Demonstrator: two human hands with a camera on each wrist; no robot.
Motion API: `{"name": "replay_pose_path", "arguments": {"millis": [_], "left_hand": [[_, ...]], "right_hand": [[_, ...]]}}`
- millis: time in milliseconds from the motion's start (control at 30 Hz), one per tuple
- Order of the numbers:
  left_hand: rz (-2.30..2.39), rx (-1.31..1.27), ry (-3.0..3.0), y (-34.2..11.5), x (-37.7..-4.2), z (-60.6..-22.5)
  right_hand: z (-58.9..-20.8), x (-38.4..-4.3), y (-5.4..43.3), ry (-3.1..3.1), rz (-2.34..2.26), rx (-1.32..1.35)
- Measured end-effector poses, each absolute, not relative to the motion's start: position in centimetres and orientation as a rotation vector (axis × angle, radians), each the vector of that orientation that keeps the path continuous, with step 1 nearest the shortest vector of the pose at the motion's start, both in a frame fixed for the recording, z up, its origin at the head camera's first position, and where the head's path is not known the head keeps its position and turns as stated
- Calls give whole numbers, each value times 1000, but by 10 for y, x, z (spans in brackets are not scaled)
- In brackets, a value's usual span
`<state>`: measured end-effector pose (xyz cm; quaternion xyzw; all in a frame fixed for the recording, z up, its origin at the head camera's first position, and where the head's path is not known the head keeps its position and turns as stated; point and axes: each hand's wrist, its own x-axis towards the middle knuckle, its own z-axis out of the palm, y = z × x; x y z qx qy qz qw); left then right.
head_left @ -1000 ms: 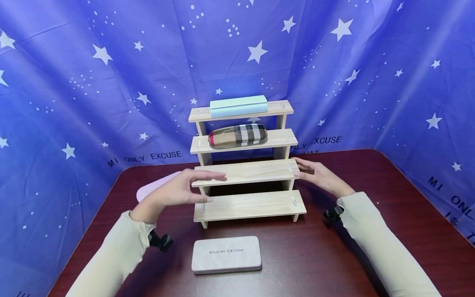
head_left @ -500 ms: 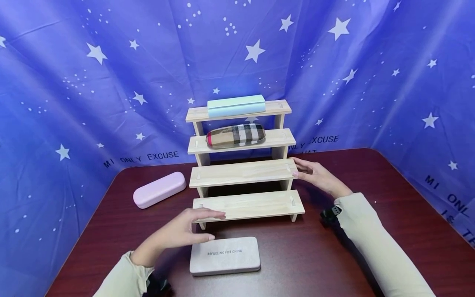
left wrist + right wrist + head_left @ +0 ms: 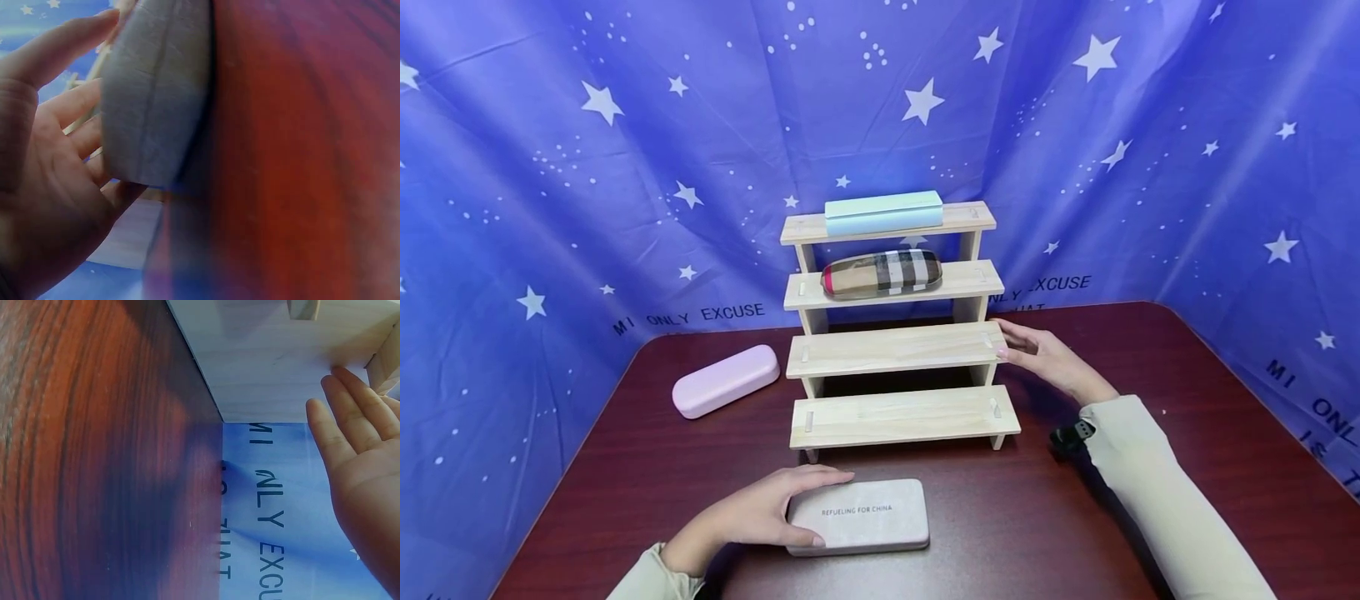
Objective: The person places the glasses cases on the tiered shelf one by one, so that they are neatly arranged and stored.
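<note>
A flat grey glasses case [image 3: 872, 521] printed "REFUELING FOR CHINA" lies on the table in front of a wooden step rack [image 3: 906, 417]. My left hand [image 3: 760, 510] spans the case's left end, thumb at the near edge and fingertips by the far edge. Seen from the left wrist, fairly straight fingers pass behind the case [image 3: 153, 94], the thumb over it. My right hand [image 3: 1052, 358] is at the right end of the rack's second step from the bottom. In the right wrist view, its straight fingers [image 3: 356, 415] reach under the step, close to the side panel [image 3: 269, 369].
A light blue glasses case [image 3: 883, 214] sits on the rack's top step, with a plaid case [image 3: 882, 275] one step lower. To the rack's left, a pink glasses case [image 3: 726, 382] lies on the table [image 3: 1000, 517]. A blue starry curtain [image 3: 685, 133] hangs behind.
My left hand has come down from beside the rack's lower steps to the grey case, uncovering the pink case. The right hand stays at the rack's side.
</note>
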<state>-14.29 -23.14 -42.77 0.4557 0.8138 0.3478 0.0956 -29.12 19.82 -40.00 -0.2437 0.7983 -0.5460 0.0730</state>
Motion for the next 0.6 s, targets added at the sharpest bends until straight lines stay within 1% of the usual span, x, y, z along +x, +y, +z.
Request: {"name": "replay_pose_path", "arguments": {"millis": [167, 600], "left_hand": [[1054, 1323, 2344, -234, -145, -433], [1002, 1309, 2302, -240, -147, -438]], "right_hand": [[-401, -290, 199, 2391, -1657, -759], [-401, -290, 198, 2359, -1674, -726]]}}
